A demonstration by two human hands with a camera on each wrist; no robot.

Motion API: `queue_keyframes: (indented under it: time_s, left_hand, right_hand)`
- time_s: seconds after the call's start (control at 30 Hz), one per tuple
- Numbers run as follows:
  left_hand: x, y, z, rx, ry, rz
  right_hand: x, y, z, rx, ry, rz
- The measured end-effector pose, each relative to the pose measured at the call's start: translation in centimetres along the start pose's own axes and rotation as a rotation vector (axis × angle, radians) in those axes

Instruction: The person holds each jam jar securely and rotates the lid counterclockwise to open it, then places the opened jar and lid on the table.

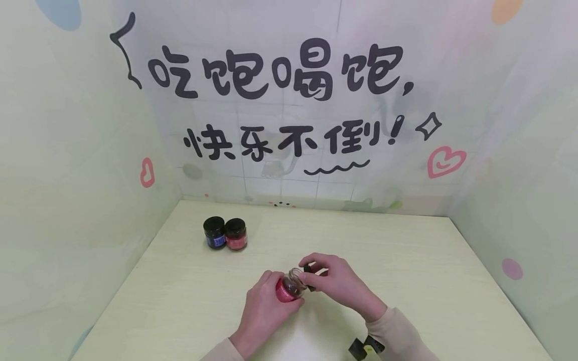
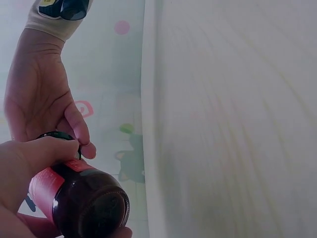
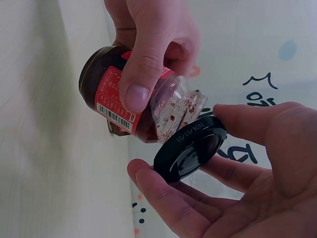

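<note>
My left hand (image 1: 265,307) grips a glass jar (image 3: 111,82) with a red label around its body. The jar is tilted, its mouth towards my right hand; brown-red contents and specks on the clear neck show in the right wrist view. My right hand (image 1: 341,279) holds a black screw lid (image 3: 190,148) by its rim, between thumb and fingers. Off the mouth, the lid stands at an angle right beside it; whether the two touch, I cannot tell. Seen from the left wrist, the jar's dark base (image 2: 101,213) faces the camera.
Two closed jars with black lids, one blue-labelled (image 1: 216,241) and one red-labelled (image 1: 237,243), stand side by side at the back left of the pale table (image 1: 149,306). Printed cloth walls (image 1: 289,190) border the table at the back and sides.
</note>
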State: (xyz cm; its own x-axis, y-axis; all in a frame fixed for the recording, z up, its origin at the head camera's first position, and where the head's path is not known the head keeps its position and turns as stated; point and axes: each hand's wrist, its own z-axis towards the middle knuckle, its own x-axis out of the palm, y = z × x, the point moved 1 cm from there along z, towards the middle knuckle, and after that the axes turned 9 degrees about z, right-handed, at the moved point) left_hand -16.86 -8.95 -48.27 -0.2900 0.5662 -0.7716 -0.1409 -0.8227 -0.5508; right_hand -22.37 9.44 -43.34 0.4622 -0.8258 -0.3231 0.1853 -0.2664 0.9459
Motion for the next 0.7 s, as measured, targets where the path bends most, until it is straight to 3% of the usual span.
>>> queue_keyframes:
  time_s: [0.4, 0.7]
  left_hand:
    - [0.0, 0.4, 0.3, -0.028, -0.022, -0.034]
    - [-0.1, 0.9, 1.5, -0.045, -0.023, -0.069]
  right_hand:
    - [-1.2, -0.9, -0.4, 0.0, -0.033, -0.109]
    - [-2.3, -2.0, -0.6, 0.024, -0.066, -0.175]
